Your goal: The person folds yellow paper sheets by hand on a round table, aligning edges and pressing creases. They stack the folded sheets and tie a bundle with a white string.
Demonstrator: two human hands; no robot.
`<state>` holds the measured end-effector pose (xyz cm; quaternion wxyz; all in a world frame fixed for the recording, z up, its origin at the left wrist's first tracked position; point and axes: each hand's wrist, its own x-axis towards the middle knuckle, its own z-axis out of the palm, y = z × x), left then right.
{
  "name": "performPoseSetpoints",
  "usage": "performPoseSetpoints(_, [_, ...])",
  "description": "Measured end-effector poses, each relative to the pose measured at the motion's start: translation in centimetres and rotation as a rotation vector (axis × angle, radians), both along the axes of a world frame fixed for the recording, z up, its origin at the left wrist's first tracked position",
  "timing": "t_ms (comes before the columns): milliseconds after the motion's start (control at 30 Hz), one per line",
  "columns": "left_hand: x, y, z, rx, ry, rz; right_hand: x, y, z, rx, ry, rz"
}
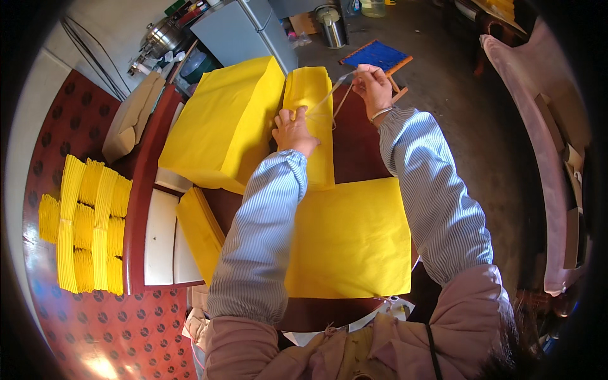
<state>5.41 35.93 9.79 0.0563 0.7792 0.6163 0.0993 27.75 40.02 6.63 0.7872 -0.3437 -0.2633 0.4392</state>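
My sleeves (266, 221): blue-white pinstripe. Paper stacks (221, 120) all yellow. Table (358, 152) dark red-brown. Floor mat (69, 126) left: red, dark dots. Far board (375, 54) blue.

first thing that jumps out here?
Bright yellow paper everywhere: a big stack upper left, a flat sheet pile at centre. Between them, the left hand presses a narrow bundle while the right hand pulls string taut. Tied bundles lie far left.
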Motion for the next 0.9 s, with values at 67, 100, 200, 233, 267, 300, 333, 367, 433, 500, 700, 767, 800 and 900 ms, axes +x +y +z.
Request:
performPoseSetpoints(67, [-0.7,0.7,-0.3,-0.033,-0.063,-0.016,0.9,-0.7,-1.4,0.020,-0.724,-0.280])
performPoseSetpoints(100, [-1.1,1.1,-0.6,-0.033,-0.101,-0.032,1.6,-1.4,-1.9,-0.030,-1.079,-0.382])
performPoseSetpoints(200, [-2.3,2.1,-1.6,-0.076,-0.263,-0.045,1.8,-4.9,-2.4,-0.231,-1.766,-0.001])
performPoseSetpoints(233, [-2.8,2.3,-1.9,-0.113,-0.334,-0.039,1.3,-6.2,-2.2,-0.417,-1.915,0.221])
performPoseSetpoints(267, [-3.2,2.3,-2.3,-0.106,-0.382,-0.038,1.0,-7.2,-1.5,-0.403,-1.894,0.263])
performPoseSetpoints(300, [-3.5,2.3,-2.5,-0.081,-0.410,-0.061,0.7,-8.0,-0.7,-0.432,-1.868,0.329])
performPoseSetpoints(333, [-3.8,2.3,-2.6,-0.072,-0.432,-0.073,0.3,-8.5,0.2,-0.404,-1.827,0.377])
performPoseSetpoints(367, [-4.0,2.2,-2.7,-0.061,-0.459,-0.085,-0.2,-8.9,0.9,-0.407,-1.795,0.286])
performPoseSetpoints(433, [-3.9,2.0,-2.4,-0.058,-0.474,-0.077,-1.4,-9.2,1.8,-0.265,-1.675,0.066])
performPoseSetpoints(500, [-3.7,1.6,-2.0,-0.037,-0.462,-0.076,-2.5,-8.2,2.1,-0.193,-1.540,0.026])
performPoseSetpoints(700, [-3.0,0.7,-0.2,-0.011,-0.308,-0.144,-3.5,-5.9,0.1,-0.451,-1.533,0.392])
performPoseSetpoints(767, [-2.7,0.6,0.5,-0.019,-0.200,-0.169,-1.4,-7.0,-0.2,-0.393,-1.515,0.584])
performPoseSetpoints(800, [-2.5,0.6,0.8,-0.039,-0.153,-0.173,-0.3,-8.0,-0.2,-0.335,-1.531,0.615])
performPoseSetpoints(900, [-1.8,0.5,1.7,-0.098,-0.028,-0.180,4.0,-11.8,0.3,-0.339,-1.312,0.650])
